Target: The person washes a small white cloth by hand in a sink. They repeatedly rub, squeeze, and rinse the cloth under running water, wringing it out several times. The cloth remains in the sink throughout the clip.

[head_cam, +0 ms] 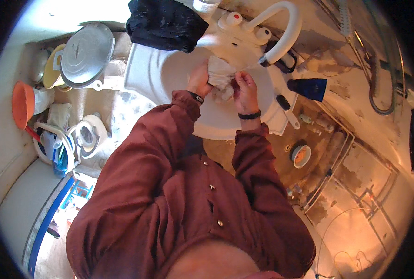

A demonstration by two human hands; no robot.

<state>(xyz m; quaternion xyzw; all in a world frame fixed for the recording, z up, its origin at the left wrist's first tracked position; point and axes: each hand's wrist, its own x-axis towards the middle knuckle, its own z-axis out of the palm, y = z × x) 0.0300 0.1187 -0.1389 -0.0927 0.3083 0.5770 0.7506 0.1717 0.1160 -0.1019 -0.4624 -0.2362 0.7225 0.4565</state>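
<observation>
Over the basin of a white sink (212,122), my left hand (199,79) grips a pale, wrinkled wet cloth (221,75) by its left side. My right hand (245,89) pinches the cloth's right edge between thumb and fingers. Part of the cloth hangs down between my hands. The white curved faucet (290,24) arches above, its spout end up and to the right of my right hand. A thin streak that may be water runs from the spout towards the cloth. A black cloth or bag (165,24) lies on the sink's upper left edge.
A brush (287,108) and a dark blue tube (308,89) lie at the sink's right rim. A lidded metal pot (86,55), an orange bowl (22,104) and a white toilet-seat-like item (92,134) are at left. A small bowl (302,157) stands on the floor, near wall pipes (343,150).
</observation>
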